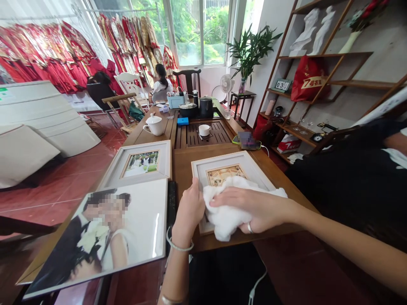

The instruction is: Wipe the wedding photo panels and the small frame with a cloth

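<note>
A white picture frame [251, 163] with a wooden edge and a small tan print inside lies on the table before me. My right hand [251, 207], a ring on one finger, presses a bunched white cloth [227, 226] onto its front, covering the lower part. At the frame's left side, my left hand [192, 203] grips the edge with fingers closed; part of the fingers is hidden. To the left lie a second white frame [110, 173] holding a small photo and a large glossy portrait [140, 224] of a couple, which overhangs the table's front.
A white teapot [154, 125], a white cup [204, 130] on a slatted tea tray [219, 129], dark pots [206, 106] and a phone [249, 141] stand farther back. A person in black [356, 165] is close on my right. Another person [160, 87] sits at the far end.
</note>
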Demonstrator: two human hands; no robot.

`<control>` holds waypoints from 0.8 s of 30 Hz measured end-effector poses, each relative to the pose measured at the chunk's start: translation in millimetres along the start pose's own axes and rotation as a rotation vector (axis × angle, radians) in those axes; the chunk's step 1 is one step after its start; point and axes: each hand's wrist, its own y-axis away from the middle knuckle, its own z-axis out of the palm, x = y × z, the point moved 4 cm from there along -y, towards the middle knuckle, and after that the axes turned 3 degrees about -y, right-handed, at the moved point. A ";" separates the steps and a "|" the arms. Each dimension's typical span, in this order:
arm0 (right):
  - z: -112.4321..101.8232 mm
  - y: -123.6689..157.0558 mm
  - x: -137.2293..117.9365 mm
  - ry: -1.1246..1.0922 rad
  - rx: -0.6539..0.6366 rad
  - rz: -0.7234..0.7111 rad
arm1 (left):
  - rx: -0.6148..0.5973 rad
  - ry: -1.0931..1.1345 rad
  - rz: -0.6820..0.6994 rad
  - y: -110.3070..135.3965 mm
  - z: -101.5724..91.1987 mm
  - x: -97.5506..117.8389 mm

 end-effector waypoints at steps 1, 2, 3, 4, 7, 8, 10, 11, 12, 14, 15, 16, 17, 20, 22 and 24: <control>1.6 -1.1 -4.8 0.012 -0.013 -0.014 | 0.006 -0.060 0.031 -2.2 -1.8 0.0; 4.2 -3.6 -9.0 0.034 -0.018 -0.030 | 0.010 -0.122 0.076 -4.2 -3.4 0.9; 7.3 -7.4 -12.5 0.063 -0.015 -0.042 | 0.006 -0.184 0.123 -5.9 -4.9 2.7; 10.8 -12.0 -15.3 0.097 -0.005 -0.050 | -0.008 -0.242 0.165 -7.3 -6.2 5.1; 21.3 -24.6 -20.4 0.181 0.028 -0.055 | -0.077 -0.377 0.202 -9.2 -8.7 11.9; 23.9 -26.4 -21.3 0.193 0.030 -0.053 | -0.090 -0.392 0.195 -9.0 -8.8 13.6; 26.5 -24.2 -22.9 0.189 0.014 -0.047 | -0.070 -0.354 0.170 -7.8 -7.2 15.9; 26.4 -20.2 -23.5 0.176 -0.002 -0.046 | -0.036 -0.309 0.153 -6.7 -5.5 16.3; 25.5 -14.5 -24.1 0.162 -0.020 -0.044 | 0.006 -0.260 0.138 -5.4 -3.1 16.4; 21.6 0.7 -23.9 0.147 -0.051 -0.026 | 0.075 -0.196 0.112 -2.4 3.7 16.4; 18.9 9.5 -22.5 0.152 -0.056 -0.004 | 0.088 -0.188 0.100 -1.0 7.8 16.5; 16.0 18.8 -20.1 0.166 -0.050 0.027 | 0.092 -0.183 0.080 0.3 11.9 16.3; 13.1 28.3 -16.5 0.190 -0.033 0.065 | 0.092 -0.172 0.055 1.4 15.6 15.8; 4.5 56.2 -0.4 0.310 0.092 0.194 | 0.105 -0.119 -0.005 4.8 23.6 13.5; -0.8 72.2 12.8 0.427 0.211 0.274 | 0.132 -0.100 -0.004 7.2 27.2 11.7; -5.9 83.6 25.9 0.557 0.318 0.336 | 0.158 -0.087 0.013 9.2 30.1 9.3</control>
